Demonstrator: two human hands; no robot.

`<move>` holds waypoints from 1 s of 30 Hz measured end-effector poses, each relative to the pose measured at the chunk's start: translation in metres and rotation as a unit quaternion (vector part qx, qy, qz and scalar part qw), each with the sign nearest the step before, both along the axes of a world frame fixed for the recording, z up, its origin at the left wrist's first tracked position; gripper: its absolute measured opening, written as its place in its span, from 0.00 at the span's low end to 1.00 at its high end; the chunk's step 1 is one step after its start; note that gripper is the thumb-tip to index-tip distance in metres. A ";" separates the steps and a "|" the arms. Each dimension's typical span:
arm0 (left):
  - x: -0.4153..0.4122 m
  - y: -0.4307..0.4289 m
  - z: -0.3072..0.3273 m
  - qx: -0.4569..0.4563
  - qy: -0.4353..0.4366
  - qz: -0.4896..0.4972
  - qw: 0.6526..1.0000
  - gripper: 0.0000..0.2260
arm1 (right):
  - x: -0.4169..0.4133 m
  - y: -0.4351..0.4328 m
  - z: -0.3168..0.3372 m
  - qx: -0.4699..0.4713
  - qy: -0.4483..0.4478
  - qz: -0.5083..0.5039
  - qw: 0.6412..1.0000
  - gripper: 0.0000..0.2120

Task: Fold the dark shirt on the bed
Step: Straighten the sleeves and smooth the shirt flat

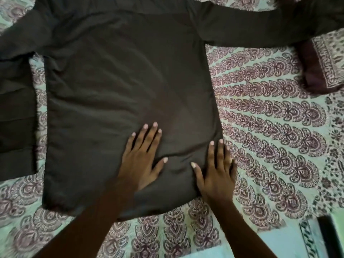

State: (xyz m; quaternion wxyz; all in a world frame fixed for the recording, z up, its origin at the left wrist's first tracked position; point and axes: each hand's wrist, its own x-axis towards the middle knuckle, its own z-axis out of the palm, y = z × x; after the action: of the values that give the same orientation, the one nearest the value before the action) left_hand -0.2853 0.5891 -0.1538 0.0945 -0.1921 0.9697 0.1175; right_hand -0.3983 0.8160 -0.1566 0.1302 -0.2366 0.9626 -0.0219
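Spread flat across the patterned bed (pixel 270 127), sleeves out, the dark shirt (pixel 121 90) looks soft, light and probably slippery, best pinched at its side edges; left hand (pixel 141 161) and right hand (pixel 216 172) lie flat, open-palmed, gripping nothing.

One dark shirt (pixel 119 94) lies spread on the bed, and it shows two long sleeves: one sleeve (pixel 270 28) reaches toward the upper right, the other sleeve (pixel 16 101) bends down along the left edge. Two hands are in view, the left hand (pixel 141 161) and the right hand (pixel 216 175), each flat with all five fingers (pixel 154 135) showing. One patterned bedsheet (pixel 270 127) covers the bed. One folded patterned cloth or pillow (pixel 323 66) sits at the right edge. One dark flat object (pixel 329 237) sits at the lower right corner; what it is cannot be told.
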 end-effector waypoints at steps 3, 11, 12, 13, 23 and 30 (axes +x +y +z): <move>0.007 0.005 -0.006 -0.015 -0.010 -0.021 1.000 0.40 | 0.000 -0.017 0.002 -0.022 0.005 -0.037 0.999 0.42; 0.073 0.070 -0.002 0.009 -0.014 -0.116 0.993 0.41 | -0.002 -0.046 -0.009 -0.042 0.018 0.051 0.998 0.39; 0.079 0.074 0.000 0.015 -0.012 -0.122 0.992 0.41 | 0.006 -0.031 -0.007 -0.038 0.025 0.030 0.999 0.40; 0.083 0.078 0.001 0.021 -0.008 -0.127 0.992 0.41 | 0.014 -0.015 -0.004 -0.034 0.025 0.014 0.999 0.41; 0.038 0.031 -0.006 -0.030 0.005 -0.029 0.999 0.37 | 0.023 0.006 -0.003 -0.051 0.030 0.045 0.997 0.37; 0.056 0.047 -0.004 -0.025 -0.001 -0.074 0.997 0.39 | 0.049 0.048 0.002 0.001 0.010 -0.084 0.996 0.43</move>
State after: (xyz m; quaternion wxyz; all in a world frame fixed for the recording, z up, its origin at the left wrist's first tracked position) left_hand -0.2291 0.6357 -0.1576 0.0987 -0.1225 0.9838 0.0861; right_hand -0.3491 0.8643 -0.1548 0.1189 -0.1553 0.9802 -0.0296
